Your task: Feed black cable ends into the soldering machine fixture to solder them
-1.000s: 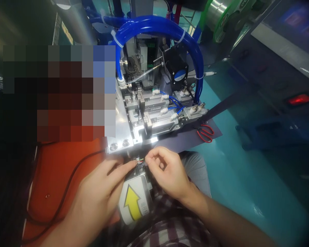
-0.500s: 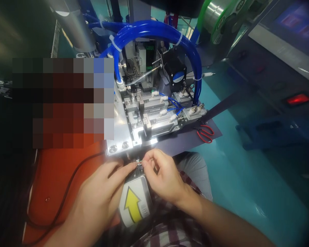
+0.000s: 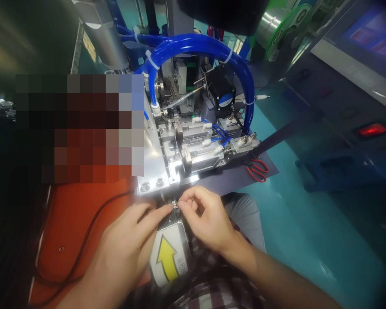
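Note:
My left hand (image 3: 131, 229) reaches in from the lower left, its index finger stretched out and its tip on a tiny metallic and reddish piece (image 3: 175, 205) at a small fixture (image 3: 170, 215). Its thumb is mostly hidden. From the right, my right hand (image 3: 209, 219) pinches thumb and index finger together at the same spot; what look like thin wires run into the pinch, too small to make out fully. The two hands' fingertips nearly meet. Just below the fixture lies a white plate with a yellow arrow (image 3: 168, 257).
Right beyond my hands stands a metal machine with pneumatic cylinders (image 3: 202, 161) and a thick blue hose bundle (image 3: 196, 43). Red-handled pliers (image 3: 257, 170) lie on the dark board (image 3: 238, 182). An orange surface (image 3: 83, 223) carries a black cable (image 3: 93, 221). At right is a control box (image 3: 334, 86).
The whole view has shifted slightly, with the machine appearing a little lower and further right. Both hands keep almost the same pose at the small piece.

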The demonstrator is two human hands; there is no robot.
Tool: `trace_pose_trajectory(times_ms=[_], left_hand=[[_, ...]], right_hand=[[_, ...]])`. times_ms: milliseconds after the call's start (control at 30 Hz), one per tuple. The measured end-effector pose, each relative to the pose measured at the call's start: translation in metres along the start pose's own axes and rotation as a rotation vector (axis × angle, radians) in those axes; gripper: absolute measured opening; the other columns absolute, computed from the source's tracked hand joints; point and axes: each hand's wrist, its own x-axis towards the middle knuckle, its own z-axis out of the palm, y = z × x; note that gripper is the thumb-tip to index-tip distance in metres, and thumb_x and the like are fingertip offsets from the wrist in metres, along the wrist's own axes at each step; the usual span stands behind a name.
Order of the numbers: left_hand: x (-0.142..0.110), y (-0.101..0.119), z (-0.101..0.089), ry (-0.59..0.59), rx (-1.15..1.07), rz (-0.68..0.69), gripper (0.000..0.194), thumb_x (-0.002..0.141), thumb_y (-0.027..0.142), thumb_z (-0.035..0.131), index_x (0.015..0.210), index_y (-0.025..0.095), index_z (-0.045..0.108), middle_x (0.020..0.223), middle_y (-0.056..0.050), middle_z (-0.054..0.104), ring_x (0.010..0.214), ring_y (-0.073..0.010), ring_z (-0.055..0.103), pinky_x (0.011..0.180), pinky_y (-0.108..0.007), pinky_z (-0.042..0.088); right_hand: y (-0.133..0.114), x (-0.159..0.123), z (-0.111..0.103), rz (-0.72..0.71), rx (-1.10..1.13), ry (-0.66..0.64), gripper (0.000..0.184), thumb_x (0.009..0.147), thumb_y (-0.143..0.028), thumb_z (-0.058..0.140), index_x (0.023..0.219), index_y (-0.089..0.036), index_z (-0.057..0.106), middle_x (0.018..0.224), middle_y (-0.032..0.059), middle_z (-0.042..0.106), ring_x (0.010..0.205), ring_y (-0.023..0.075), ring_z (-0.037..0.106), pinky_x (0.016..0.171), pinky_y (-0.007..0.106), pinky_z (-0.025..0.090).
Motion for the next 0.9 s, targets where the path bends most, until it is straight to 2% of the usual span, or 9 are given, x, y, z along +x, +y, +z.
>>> trace_pose_trajectory(times_ms=[200, 567, 633, 733, 833, 900], left_hand=[[-0.002, -0.003, 0.0, -0.044, -0.025, -0.026, 0.032, 0.096, 0.023, 0.05, 0.125, 0.026, 0.063, 0.102, -0.005, 0.062, 0.087, -0.0156, 0.067, 0.071, -0.021, 0.054], [0.0, 0.004, 0.001, 0.033, -0.027, -0.035, 0.026, 0.098, 0.022, 0.047, 0.118, 0.023, 0.064, 0.102, -0.004, 0.062, 0.085, -0.014, 0.066, 0.071, -0.021, 0.052], [0.0, 0.004, 0.0, 0.019, -0.035, -0.023, 0.025, 0.098, 0.021, 0.048, 0.118, 0.022, 0.063, 0.102, -0.004, 0.063, 0.085, -0.0137, 0.066, 0.073, -0.02, 0.051], [-0.002, 0.001, -0.001, -0.02, -0.017, -0.017, 0.028, 0.096, 0.02, 0.051, 0.121, 0.023, 0.06, 0.106, -0.004, 0.064, 0.089, -0.015, 0.067, 0.076, -0.021, 0.052], [-0.004, -0.001, 0.0, -0.043, -0.001, -0.024, 0.03, 0.094, 0.02, 0.051, 0.123, 0.023, 0.061, 0.105, -0.004, 0.062, 0.087, -0.0152, 0.066, 0.071, -0.021, 0.052], [-0.005, 0.0, 0.003, -0.019, -0.015, -0.05, 0.03, 0.095, 0.019, 0.049, 0.122, 0.023, 0.061, 0.103, -0.004, 0.061, 0.085, -0.0148, 0.065, 0.07, -0.021, 0.051]], right_hand=[[0.001, 0.003, 0.002, 0.041, 0.015, -0.07, 0.011, 0.088, -0.02, 0.056, 0.077, -0.019, 0.058, 0.067, -0.0027, 0.054, 0.059, 0.0124, 0.05, 0.059, 0.027, 0.043], [0.002, 0.005, 0.002, 0.192, 0.083, -0.126, 0.012, 0.087, -0.026, 0.054, 0.077, -0.02, 0.054, 0.063, -0.0042, 0.05, 0.055, 0.0124, 0.047, 0.054, 0.026, 0.04], [0.001, 0.005, 0.003, 0.203, 0.079, -0.131, 0.012, 0.086, -0.026, 0.055, 0.076, -0.02, 0.054, 0.062, -0.0048, 0.049, 0.054, 0.0122, 0.047, 0.054, 0.026, 0.04], [-0.001, 0.007, 0.002, 0.242, 0.073, -0.135, 0.011, 0.086, -0.025, 0.055, 0.076, -0.02, 0.054, 0.06, -0.0054, 0.05, 0.054, 0.0118, 0.047, 0.054, 0.025, 0.04], [-0.007, 0.008, -0.002, 0.307, 0.037, -0.173, 0.011, 0.086, -0.022, 0.056, 0.076, -0.02, 0.056, 0.061, -0.0044, 0.054, 0.055, 0.0117, 0.051, 0.054, 0.024, 0.041], [-0.012, 0.009, -0.005, 0.292, -0.026, -0.172, 0.011, 0.086, -0.02, 0.056, 0.075, -0.019, 0.059, 0.063, -0.0031, 0.058, 0.057, 0.0122, 0.053, 0.055, 0.024, 0.041]])
